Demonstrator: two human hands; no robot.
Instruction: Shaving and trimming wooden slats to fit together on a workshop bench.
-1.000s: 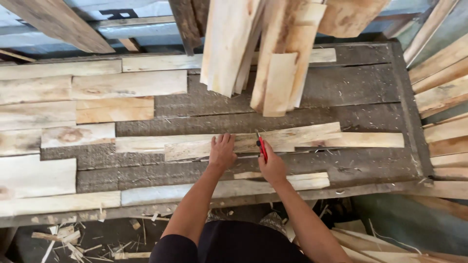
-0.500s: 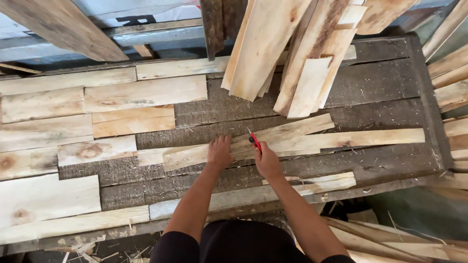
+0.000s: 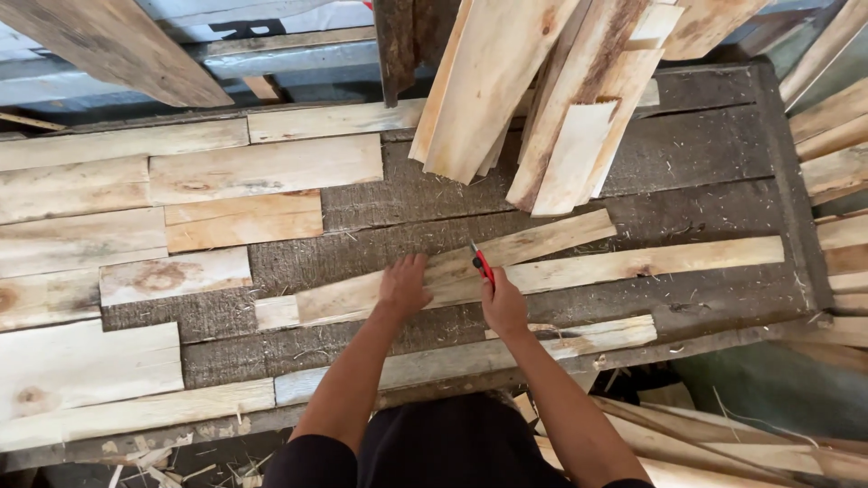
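My left hand point(image 3: 403, 285) lies flat with fingers spread on a thin pale wooden strip point(image 3: 533, 244) that slants across the dark work surface point(image 3: 687, 145). A longer wooden strip point(image 3: 651, 260) lies partly under it and runs out to the right. My right hand point(image 3: 503, 305) grips a small red-handled knife point(image 3: 482, 264), its tip resting on the slanted strip just right of my left hand.
Pale wood pieces point(image 3: 262, 168) lie in rows on the left half of the surface. More planks point(image 3: 506, 81) lean down over the far edge. A stack of strips point(image 3: 836, 154) sits at the right. Another strip point(image 3: 470, 357) lies along the near edge; scraps point(image 3: 172, 461) litter the floor below.
The view has shifted slightly, so the boards sit lower and further right in frame. Both hands stay on the slanted strip, with the knife in much the same place.
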